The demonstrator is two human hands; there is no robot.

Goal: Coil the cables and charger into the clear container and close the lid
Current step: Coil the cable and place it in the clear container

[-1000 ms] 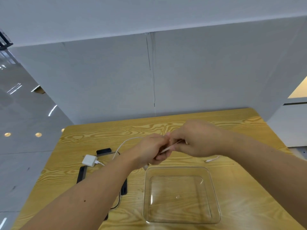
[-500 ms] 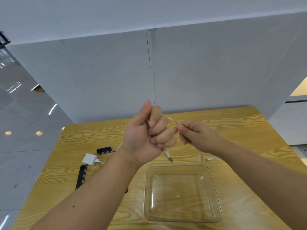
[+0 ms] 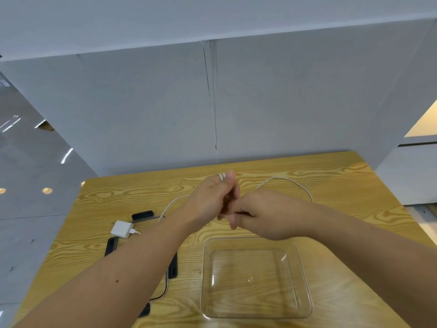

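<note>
Charger (image 3: 121, 229), a white rounded block, lies left of the clear container (image 3: 256, 314) on the wood-grain table (image 3: 354, 185), its connector end pointing right. Above the container's far rim, the left hand's (image 3: 205, 204) grip curls around two turns of smooth white cable (image 3: 221, 176) wound crosswise over its fingers. The right hand's (image 3: 269, 215) grip curls against it; I cannot tell what it pinches. Slack cable arcs rightward beyond the container.

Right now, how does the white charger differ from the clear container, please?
The white charger is opaque, the clear container see-through. The charger is a small block, the container a much wider shallow tray. The charger has a connector plugged in; the container is empty. Both rest on the wooden table.
</note>
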